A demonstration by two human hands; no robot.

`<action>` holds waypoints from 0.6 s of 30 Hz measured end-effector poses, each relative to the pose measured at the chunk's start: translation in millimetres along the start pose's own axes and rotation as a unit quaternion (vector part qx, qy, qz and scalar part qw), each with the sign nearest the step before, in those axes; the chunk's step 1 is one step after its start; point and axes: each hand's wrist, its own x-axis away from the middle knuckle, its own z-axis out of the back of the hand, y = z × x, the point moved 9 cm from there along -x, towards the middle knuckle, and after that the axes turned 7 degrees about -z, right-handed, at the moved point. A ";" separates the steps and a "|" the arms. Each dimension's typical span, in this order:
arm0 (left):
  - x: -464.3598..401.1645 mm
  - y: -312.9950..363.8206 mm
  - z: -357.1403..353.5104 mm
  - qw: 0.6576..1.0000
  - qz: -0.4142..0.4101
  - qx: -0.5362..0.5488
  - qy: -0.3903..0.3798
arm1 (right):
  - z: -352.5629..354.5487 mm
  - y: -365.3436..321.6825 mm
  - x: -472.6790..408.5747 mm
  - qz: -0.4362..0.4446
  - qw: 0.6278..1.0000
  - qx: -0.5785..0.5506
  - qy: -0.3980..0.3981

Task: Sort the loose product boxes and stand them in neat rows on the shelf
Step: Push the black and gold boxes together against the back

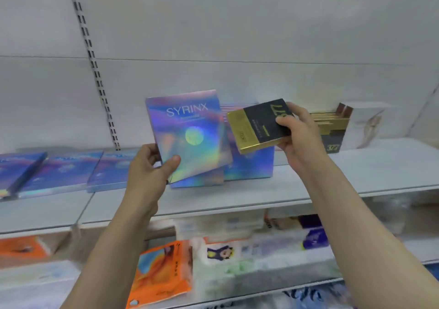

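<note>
My left hand (152, 166) grips the lower left corner of a holographic blue box marked SYRINX (190, 132), held tilted above the white shelf (237, 197). My right hand (297, 132) holds a black and gold box (259, 125) sideways in the air, thumb on its black face. Behind these, more holographic boxes (249, 166) stand on the shelf. To the left, several holographic boxes (64, 171) lie flat. A row of black and gold boxes (332, 128) stands at the right, partly hidden by my right hand.
A slotted upright rail (95, 71) runs up the white back wall. The lower shelf (261, 292) holds orange packs (164, 273) and pale tissue packs (237, 256), blurred. The upper shelf's front strip lies bare under my arms.
</note>
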 end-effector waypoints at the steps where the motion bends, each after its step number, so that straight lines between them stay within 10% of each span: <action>1: 7.6 0.1 -14.7 1.000 0.002 0.001 0.000 | 18.8 -4.4 -3.7 -0.004 1.000 -0.003 0.006; 18: 37.2 -5.4 -145.0 0.999 0.007 -0.006 -0.033 | 154.6 -12.8 -7.7 0.022 0.995 0.094 0.031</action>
